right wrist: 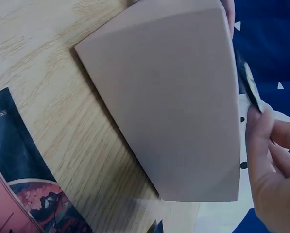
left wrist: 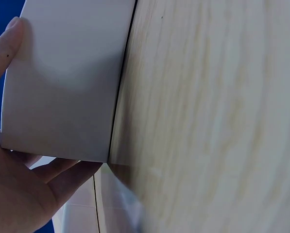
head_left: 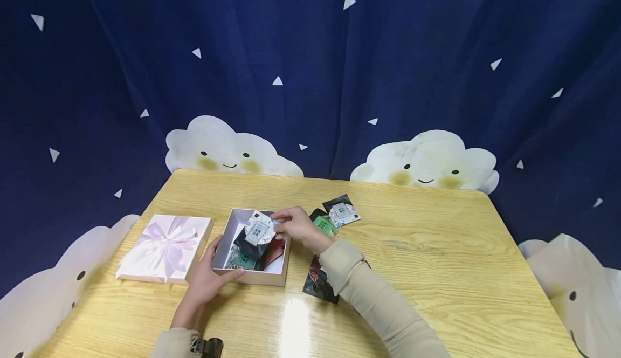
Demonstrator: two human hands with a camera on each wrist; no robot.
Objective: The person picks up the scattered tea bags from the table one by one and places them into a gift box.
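At the lower left of the head view lies a pink lid with a ribbon bow, flat on the wooden surface. Just right of it, the left hand grips the near left corner of the open box, thumb along one wall and fingers curled round the other; the left wrist view shows the same hold on the pale card wall. The box looks like stiff, light card, so a corner hold should steady it.

Inside the box, near the frame's middle, several flat packets overlap. The right hand pinches the top packet, pale with a printed label, by its right edge between thumb and fingertips. It reads as thin foil or plastic, probably light, floppy and a little slippery, so an edge pinch near a sealed seam seems the sensible grip.

Right of the box, more packets lie on the surface, and a dark one sits partly under the right forearm.
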